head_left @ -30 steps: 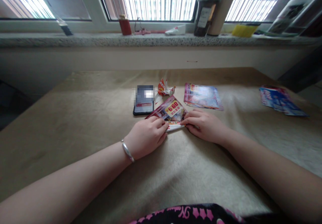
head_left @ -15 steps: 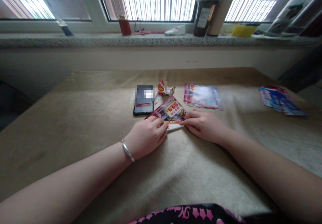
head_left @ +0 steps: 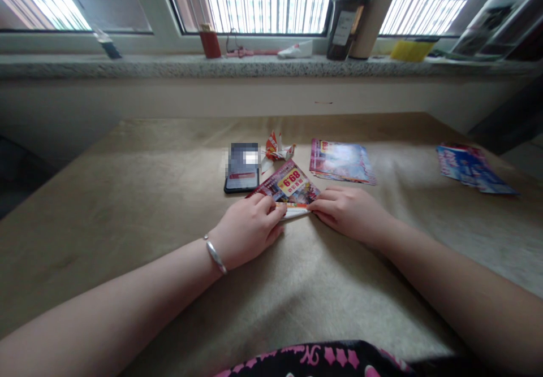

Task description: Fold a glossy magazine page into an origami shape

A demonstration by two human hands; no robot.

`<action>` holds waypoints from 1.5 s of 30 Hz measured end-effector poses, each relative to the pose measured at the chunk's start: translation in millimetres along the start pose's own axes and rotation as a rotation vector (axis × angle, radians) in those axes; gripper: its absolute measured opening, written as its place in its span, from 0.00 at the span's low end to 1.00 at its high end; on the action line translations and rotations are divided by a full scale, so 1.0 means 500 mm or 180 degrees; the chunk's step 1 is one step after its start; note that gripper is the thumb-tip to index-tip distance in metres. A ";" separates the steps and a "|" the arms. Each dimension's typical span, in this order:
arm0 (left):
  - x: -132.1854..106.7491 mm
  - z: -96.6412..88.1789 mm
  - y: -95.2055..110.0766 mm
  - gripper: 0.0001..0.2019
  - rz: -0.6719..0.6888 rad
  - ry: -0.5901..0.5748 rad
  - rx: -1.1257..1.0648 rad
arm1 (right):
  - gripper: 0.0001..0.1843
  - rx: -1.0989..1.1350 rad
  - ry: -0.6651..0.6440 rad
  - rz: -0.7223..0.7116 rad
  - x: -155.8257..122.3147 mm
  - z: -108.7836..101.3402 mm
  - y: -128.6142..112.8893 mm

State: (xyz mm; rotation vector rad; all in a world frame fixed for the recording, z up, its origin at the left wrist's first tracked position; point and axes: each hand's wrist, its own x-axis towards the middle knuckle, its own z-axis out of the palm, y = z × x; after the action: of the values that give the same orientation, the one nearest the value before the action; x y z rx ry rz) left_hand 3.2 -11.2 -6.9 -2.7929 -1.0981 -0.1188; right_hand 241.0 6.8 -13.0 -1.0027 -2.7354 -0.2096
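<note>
A printed paper flyer [head_left: 292, 183], reddish-purple with large "69.9"-like figures upside down to me, lies in front of me with its near edge folded over in a white and orange strip. My left hand [head_left: 252, 227] has its curled fingers closed on the left part of that folded edge. At the right end, the fingers of my right hand [head_left: 350, 213] are pressed together on the same fold. Just beyond the flyer stands a folded paper figure [head_left: 279, 148] in orange and white, perhaps a crane. A phone [head_left: 241, 180] lies to its left, its screen partly pixelated.
A stack of flyers [head_left: 343, 161] lies behind my right hand, and blue flyers [head_left: 473, 168] are at the table's right side. Along the stone windowsill [head_left: 263, 69] stand a red container [head_left: 210, 42], a dark lidded jar [head_left: 343, 25] and a yellow object [head_left: 412, 50].
My right hand has shifted slightly right along the fold, and more of the flyer's right corner shows. The left fingers have slid a little to the right.
</note>
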 end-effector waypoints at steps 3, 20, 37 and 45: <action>0.000 -0.001 0.003 0.16 -0.0024 -0.0010 0.0000 | 0.11 0.0003 -0.0034 0.0020 -0.001 -0.001 -0.001; 0.007 0.012 -0.001 0.15 0.0207 -0.0017 -0.0127 | 0.11 -0.0115 -0.0226 0.0161 0.002 -0.005 -0.012; 0.000 0.018 0.002 0.20 0.0136 0.0113 -0.0322 | 0.08 -0.0298 -0.0364 0.0290 0.001 -0.012 -0.025; 0.002 0.021 -0.005 0.23 0.0382 0.0156 -0.0376 | 0.08 -0.0327 -0.0424 0.0239 0.000 -0.014 -0.026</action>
State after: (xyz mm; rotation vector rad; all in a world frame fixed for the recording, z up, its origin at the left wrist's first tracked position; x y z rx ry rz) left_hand 2.6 -7.2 -16.8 -2.9345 -0.9391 -0.2456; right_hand 233.4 -4.5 -7.2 -1.1849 -2.8243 -0.2831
